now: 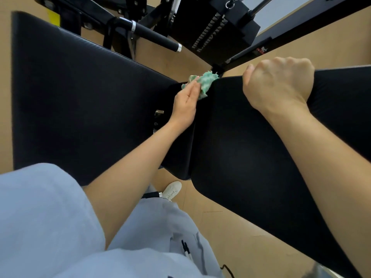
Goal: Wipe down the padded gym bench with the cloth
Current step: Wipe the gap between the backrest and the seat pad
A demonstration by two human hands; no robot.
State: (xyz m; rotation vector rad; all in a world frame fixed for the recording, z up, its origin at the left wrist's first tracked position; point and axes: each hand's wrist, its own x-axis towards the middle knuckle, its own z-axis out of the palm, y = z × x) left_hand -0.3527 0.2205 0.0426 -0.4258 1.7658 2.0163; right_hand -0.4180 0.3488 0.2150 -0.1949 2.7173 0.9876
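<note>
Padded gym bench [230, 141]: black, two angled pads. Cloth [204, 82]: green-white, crumpled, pressed into the gap between pads.

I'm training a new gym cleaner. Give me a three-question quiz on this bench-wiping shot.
1. True or false: the cloth is in the right hand.
2. Where on the bench is the cloth: A) in the gap between the two pads, B) on the floor, C) on the shoe?
3. Fill in: the right hand grips the pad's far ____.

Key: 1 false, the left hand presses it; 2 A; 3 edge.
</note>
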